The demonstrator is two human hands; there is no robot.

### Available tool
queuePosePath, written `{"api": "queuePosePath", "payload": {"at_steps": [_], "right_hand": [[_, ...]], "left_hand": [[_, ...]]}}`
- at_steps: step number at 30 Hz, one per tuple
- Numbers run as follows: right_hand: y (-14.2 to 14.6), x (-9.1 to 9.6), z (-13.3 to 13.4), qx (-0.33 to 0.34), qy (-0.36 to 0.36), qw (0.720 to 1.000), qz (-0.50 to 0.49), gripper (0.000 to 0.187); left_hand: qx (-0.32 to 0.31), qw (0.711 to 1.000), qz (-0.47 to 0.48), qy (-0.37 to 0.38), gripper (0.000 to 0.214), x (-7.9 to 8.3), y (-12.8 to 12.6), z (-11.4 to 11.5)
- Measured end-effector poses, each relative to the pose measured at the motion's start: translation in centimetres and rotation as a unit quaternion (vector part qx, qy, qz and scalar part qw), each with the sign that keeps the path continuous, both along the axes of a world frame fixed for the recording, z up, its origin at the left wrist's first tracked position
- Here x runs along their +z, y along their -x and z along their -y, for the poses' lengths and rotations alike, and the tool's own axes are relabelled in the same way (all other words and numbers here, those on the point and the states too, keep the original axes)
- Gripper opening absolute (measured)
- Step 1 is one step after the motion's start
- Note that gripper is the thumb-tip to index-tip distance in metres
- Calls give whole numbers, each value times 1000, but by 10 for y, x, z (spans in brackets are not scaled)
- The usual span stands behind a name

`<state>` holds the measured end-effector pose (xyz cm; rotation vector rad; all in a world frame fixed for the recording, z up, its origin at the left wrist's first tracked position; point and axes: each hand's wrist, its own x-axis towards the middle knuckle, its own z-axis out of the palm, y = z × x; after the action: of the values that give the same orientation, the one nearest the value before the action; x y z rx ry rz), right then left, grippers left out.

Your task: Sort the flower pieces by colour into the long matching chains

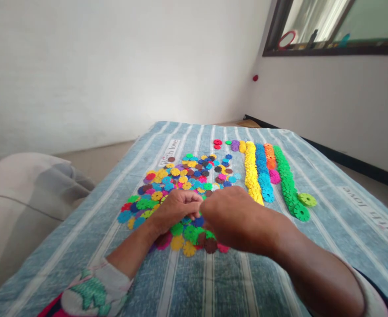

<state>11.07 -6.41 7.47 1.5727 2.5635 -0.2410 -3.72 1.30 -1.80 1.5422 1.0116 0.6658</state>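
My left hand (175, 210) and my right hand (228, 215) meet above the near part of a loose spread of multicoloured plastic snowflake-shaped discs (177, 185). Their fingertips nearly touch, and the fingers hide whatever lies between them. Discs lie under and around both hands. To the right, long overlapping rows stretch away: yellow discs (251, 171), blue discs (263, 174) and green discs (288, 189). A short orange row (269, 156) lies at the far end. One green disc (307, 200) rests beside the near end of the green row.
Everything lies on a blue-and-white striped blanket (194, 281) printed "With love". A grey-and-beige cushion (25, 189) sits to the left, with a floor strip beyond the blanket. White walls rise behind it. A window (332, 22) is high on the right, above dark skirting (355, 154).
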Motion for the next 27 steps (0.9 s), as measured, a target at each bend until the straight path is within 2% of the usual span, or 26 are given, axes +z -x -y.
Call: {"api": "queuePosePath", "payload": {"at_steps": [2, 5, 9, 12, 16, 21, 27], "right_hand": [[-14, -16, -8, -41, -1, 999, 21, 12], [-29, -46, -8, -86, -12, 996, 10, 14], [-22, -70, 10, -80, -18, 995, -63, 17], [-5, -74, 22, -19, -7, 995, -94, 17], [13, -80, 29, 43, -20, 997, -56, 18], [24, -90, 27, 40, -46, 998, -8, 19], [29, -84, 23, 22, -19, 1000, 6, 13]], "left_hand": [[-29, 1000, -3, 9, 12, -1, 1, -1], [-9, 1000, -8, -1, 14, -3, 2, -4], [3, 1000, -19, -25, 13, -2, 6, -7], [9, 999, -18, -39, 12, 1, 9, -8], [19, 999, -1, -44, 13, 0, 14, -11], [58, 997, 35, -47, 13, 0, 24, -18], [150, 985, 78, -44, 11, 4, 37, -27]]}}
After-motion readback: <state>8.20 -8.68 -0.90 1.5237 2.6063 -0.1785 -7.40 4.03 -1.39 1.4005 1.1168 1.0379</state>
